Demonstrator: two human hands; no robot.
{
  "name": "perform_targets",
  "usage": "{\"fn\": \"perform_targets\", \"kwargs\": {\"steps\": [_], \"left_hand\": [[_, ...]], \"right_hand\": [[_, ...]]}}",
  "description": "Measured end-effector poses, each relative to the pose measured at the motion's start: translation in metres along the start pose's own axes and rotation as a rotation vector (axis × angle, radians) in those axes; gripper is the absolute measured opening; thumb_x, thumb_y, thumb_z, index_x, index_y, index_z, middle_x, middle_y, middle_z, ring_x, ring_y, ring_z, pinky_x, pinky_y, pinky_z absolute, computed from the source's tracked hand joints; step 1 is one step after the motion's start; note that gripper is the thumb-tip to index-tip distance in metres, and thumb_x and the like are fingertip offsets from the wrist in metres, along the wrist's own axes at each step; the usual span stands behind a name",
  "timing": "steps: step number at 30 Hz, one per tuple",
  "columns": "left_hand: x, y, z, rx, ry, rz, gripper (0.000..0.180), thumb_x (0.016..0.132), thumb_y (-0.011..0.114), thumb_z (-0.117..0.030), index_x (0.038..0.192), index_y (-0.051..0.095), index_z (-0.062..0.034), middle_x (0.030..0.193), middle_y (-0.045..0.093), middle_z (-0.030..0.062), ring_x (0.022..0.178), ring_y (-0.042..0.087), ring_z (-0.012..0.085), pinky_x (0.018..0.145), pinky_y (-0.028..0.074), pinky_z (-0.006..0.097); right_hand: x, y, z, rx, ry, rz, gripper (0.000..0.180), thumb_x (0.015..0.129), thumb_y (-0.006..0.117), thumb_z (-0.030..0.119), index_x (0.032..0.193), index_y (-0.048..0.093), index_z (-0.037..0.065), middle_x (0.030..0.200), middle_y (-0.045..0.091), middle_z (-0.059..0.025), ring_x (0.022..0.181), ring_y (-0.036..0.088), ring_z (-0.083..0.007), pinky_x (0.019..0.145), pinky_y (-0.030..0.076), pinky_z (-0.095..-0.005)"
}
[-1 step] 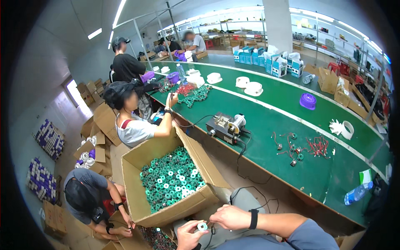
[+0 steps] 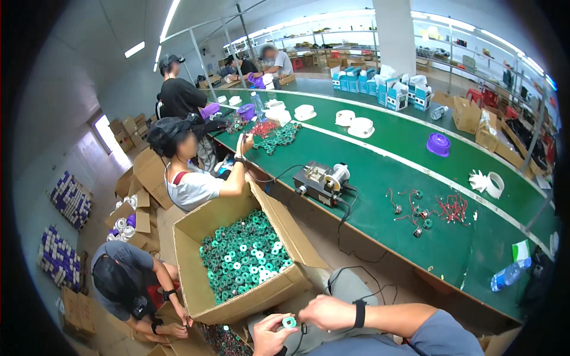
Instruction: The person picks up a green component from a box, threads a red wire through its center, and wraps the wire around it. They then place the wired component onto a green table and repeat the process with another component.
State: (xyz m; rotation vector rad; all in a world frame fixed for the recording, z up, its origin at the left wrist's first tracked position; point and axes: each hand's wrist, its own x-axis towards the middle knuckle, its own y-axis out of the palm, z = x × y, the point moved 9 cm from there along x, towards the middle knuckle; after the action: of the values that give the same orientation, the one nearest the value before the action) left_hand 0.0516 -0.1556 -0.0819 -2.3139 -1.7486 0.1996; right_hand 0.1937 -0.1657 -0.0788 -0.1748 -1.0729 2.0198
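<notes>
My left hand is closed in a pinch on a small round green circuit board with a dark square centre. Just right of it is my right hand, its fingers drawn together and slightly blurred; whether anything thin is between them is hidden. A black cable hangs below the fingers, over my lap. Beyond my left hand stands a large open cardboard box, with a heap of similar green round boards inside.
A green workbench carries a small motor-driven machine, red-wired small motors, a purple round part and a water bottle. One person crouches left of the box; another person sits at the bench beyond it.
My right hand has shifted very slightly, and its fingertips are blurrier. The round board in my left hand has barely moved.
</notes>
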Motion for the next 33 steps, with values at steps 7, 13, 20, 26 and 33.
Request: {"fn": "perform_targets", "kwargs": {"steps": [7,13,20,26,33], "left_hand": [[-0.006,-0.005,0.015,-0.133,-0.052,-0.009,0.033,0.082,0.082,-0.003,0.113,0.073,0.0041,0.105,0.074,0.0078,0.096,0.068,0.0155,0.089,0.055,0.03],[-0.005,-0.007,0.022,-0.123,-0.059,-0.022,0.032,0.084,0.08,0.0,0.114,0.072,0.004,0.106,0.075,0.008,0.098,0.069,0.0156,0.09,0.056,0.03],[-0.006,-0.008,0.021,-0.099,-0.066,-0.033,0.031,0.085,0.079,-0.002,0.115,0.072,0.0044,0.106,0.075,0.009,0.098,0.069,0.016,0.09,0.056,0.03],[-0.008,-0.008,0.019,-0.108,-0.049,-0.021,0.03,0.086,0.079,-0.002,0.114,0.071,0.0054,0.106,0.074,0.0091,0.097,0.069,0.0166,0.09,0.056,0.031],[-0.008,-0.01,0.024,-0.126,-0.071,-0.038,0.03,0.087,0.078,-0.001,0.115,0.071,0.0048,0.106,0.074,0.0084,0.098,0.068,0.0162,0.092,0.055,0.032]], "right_hand": [[0.008,-0.004,0.008,-0.002,-0.034,0.039,0.009,0.086,0.06,0.014,0.088,0.063,0.006,0.074,0.066,-0.0161,0.077,0.067,-0.0382,0.07,0.051,-0.0508],[0.011,-0.004,0.005,0.015,-0.051,-0.007,0.012,0.088,0.06,0.016,0.087,0.064,0.005,0.071,0.065,-0.0175,0.073,0.066,-0.0399,0.067,0.049,-0.0512],[0.012,-0.004,0.014,0.067,-0.038,-0.009,0.01,0.086,0.061,0.014,0.086,0.063,0.004,0.071,0.065,-0.0186,0.074,0.066,-0.0411,0.066,0.049,-0.0526],[0.01,0.001,0.012,0.045,-0.042,-0.023,0.007,0.083,0.062,0.011,0.084,0.064,0.004,0.071,0.066,-0.0172,0.072,0.066,-0.0407,0.064,0.051,-0.0519],[0.013,-0.011,0.013,0.045,-0.036,-0.059,0.007,0.081,0.062,0.01,0.083,0.064,0.003,0.07,0.066,-0.0185,0.071,0.066,-0.0415,0.062,0.05,-0.0524]]}}
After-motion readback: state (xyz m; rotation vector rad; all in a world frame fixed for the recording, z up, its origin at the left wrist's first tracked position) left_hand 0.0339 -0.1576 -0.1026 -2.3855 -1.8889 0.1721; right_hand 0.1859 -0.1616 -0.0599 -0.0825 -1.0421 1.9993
